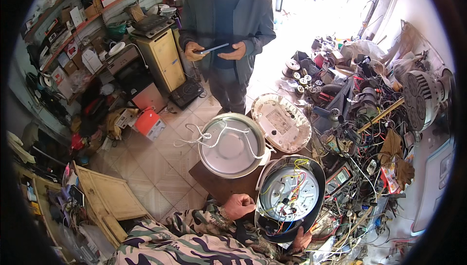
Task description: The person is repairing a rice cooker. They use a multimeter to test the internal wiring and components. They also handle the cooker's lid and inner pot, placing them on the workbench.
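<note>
In front of me an opened electric cooker, apparently a rice cooker, lies upside down. Its dark casing surrounds a silvery round plate with yellow, red and blue wires. My right hand grips the near rim of the casing, thumb on top. Beside the casing's left rim is my left hand, its fingers curled together; whatever they pinch is too small to make out. A round metal pot sits beyond, with a white cord draped across it. Against the pot's right leans a whitish oval base cover.
A brown tabletop shows under the pot. At right rises a heap of wires and parts, with a multimeter by the cooker. Another person stands opposite, holding a phone. Wooden panels and crowded shelves line the left.
</note>
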Available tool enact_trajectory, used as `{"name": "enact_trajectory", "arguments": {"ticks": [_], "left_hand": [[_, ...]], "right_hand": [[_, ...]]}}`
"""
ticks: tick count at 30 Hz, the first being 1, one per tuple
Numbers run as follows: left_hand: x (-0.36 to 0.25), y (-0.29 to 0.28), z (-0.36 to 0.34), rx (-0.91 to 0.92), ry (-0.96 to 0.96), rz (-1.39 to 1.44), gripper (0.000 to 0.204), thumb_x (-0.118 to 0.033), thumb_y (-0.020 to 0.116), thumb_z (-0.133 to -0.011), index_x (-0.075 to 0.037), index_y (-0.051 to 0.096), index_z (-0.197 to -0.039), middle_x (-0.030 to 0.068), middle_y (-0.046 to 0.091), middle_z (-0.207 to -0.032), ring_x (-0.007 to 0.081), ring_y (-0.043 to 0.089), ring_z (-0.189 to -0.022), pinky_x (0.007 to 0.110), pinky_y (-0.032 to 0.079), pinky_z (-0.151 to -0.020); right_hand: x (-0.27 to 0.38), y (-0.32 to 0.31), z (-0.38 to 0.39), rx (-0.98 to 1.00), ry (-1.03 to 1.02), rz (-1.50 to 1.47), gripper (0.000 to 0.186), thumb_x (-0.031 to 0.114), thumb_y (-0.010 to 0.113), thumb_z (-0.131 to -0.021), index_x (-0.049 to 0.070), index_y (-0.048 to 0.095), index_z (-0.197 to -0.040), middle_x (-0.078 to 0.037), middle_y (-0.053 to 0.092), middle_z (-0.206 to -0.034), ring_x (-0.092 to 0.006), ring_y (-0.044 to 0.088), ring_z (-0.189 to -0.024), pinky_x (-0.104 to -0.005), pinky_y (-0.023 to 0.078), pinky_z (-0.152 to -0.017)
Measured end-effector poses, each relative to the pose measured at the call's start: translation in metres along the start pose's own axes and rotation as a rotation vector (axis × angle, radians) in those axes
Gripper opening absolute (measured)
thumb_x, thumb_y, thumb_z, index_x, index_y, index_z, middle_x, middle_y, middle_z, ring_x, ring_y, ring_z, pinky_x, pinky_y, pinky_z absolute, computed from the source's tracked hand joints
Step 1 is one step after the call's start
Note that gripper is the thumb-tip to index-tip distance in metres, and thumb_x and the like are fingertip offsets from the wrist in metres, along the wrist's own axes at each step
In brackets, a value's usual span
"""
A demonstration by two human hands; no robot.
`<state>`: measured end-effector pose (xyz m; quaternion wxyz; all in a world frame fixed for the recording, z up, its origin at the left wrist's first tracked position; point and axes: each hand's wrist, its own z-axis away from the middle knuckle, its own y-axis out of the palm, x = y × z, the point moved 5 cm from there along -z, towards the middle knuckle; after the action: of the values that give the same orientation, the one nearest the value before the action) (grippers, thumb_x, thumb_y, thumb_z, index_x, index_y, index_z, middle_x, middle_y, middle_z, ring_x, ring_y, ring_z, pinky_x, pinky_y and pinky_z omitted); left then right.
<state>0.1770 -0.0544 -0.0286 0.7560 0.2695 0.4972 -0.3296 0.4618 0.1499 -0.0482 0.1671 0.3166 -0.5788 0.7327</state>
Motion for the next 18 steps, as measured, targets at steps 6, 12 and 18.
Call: {"name": "enact_trajectory", "arguments": {"ticks": [6,12,18], "left_hand": [[0.001,0.001,-0.001,-0.051,0.129,0.026,0.029,-0.015,0.074,-0.084,-0.005,0.053,-0.067,-0.0051,0.049,-0.061,0.0037,0.039,-0.058,0.025,0.035,-0.051],[0.003,0.002,0.002,-0.006,0.081,-0.008,0.028,-0.014,0.073,-0.085,-0.005,0.053,-0.066,-0.0022,0.058,-0.073,0.0035,0.042,-0.062,0.024,0.036,-0.055],[0.006,0.006,0.002,0.01,0.069,-0.016,0.028,-0.015,0.073,-0.085,-0.004,0.054,-0.068,-0.0033,0.055,-0.068,0.0038,0.041,-0.061,0.025,0.035,-0.053]], "right_hand": [[0.003,0.0,-0.003,0.068,0.001,-0.04,0.049,0.031,0.06,-0.087,-0.002,0.059,-0.124,-0.028,0.067,-0.103,-0.0454,0.065,-0.091,-0.0474,0.05,-0.079],[0.01,-0.002,-0.002,0.079,-0.072,-0.078,0.047,0.028,0.058,-0.088,-0.005,0.059,-0.121,-0.029,0.067,-0.103,-0.044,0.066,-0.093,-0.0455,0.05,-0.08],[-0.023,0.005,-0.012,0.118,-0.019,-0.04,0.047,0.027,0.06,-0.086,-0.004,0.059,-0.121,-0.027,0.068,-0.102,-0.0421,0.066,-0.092,-0.0446,0.051,-0.081]]}}
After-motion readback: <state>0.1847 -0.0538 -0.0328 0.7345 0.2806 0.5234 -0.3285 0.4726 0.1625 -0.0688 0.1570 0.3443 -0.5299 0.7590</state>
